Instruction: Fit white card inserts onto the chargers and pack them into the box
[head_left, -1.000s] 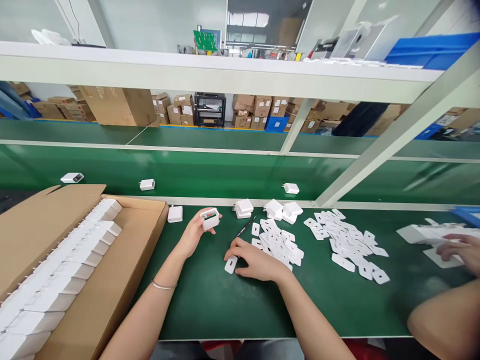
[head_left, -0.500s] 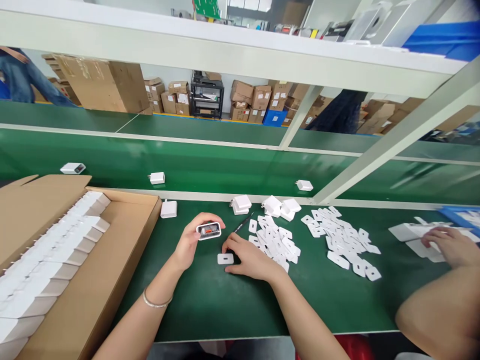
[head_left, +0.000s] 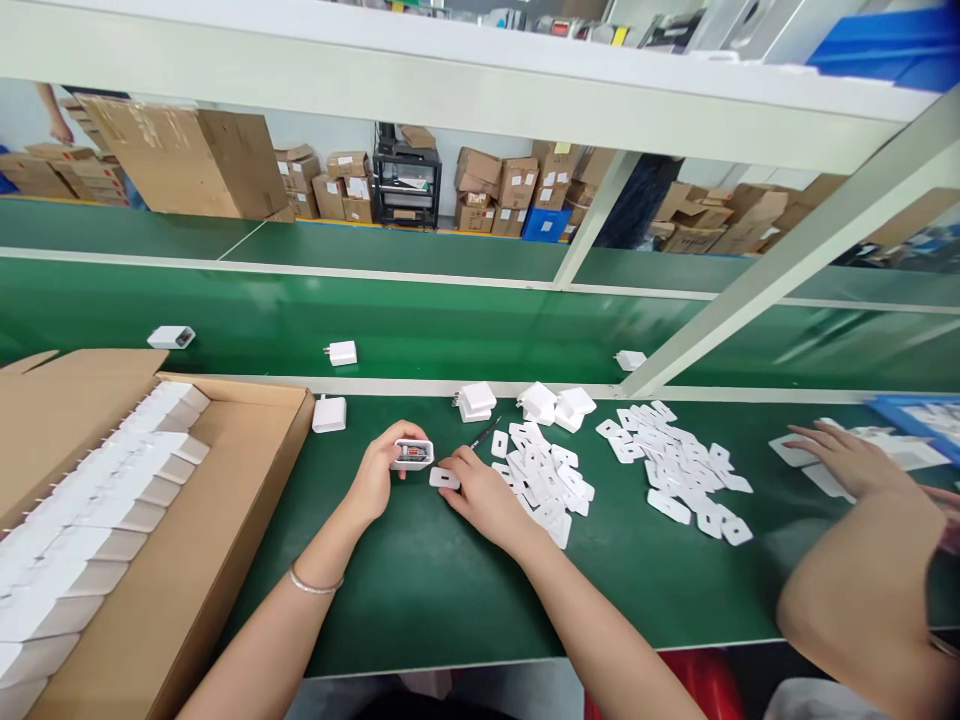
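My left hand (head_left: 375, 477) is closed around a white charger housing (head_left: 413, 455), its uncovered end facing me with electronic parts showing inside. Just to the right, my right hand (head_left: 484, 497) pinches a white cover plate (head_left: 444, 479) with a small slot in it. The plate is close to the housing but apart from it. A thin black tool (head_left: 486, 432) lies behind my right hand, partly hidden. Beside that hand spreads a loose pile of white cover plates (head_left: 541, 475). Several white chargers (head_left: 475, 400) stand behind the pile.
A cardboard box (head_left: 247, 480) with rows of white chargers stands at the left. Further right lies a second pile of plates (head_left: 667, 460), then a co-worker's hand (head_left: 847, 455) over white pieces. More chargers (head_left: 342, 352) rest on the green surface beyond the ledge.
My right hand has picked the slotted cover plate up from the table and brought it near the housing. The chargers beyond the ledge have shifted right. The co-worker's hand has moved left.
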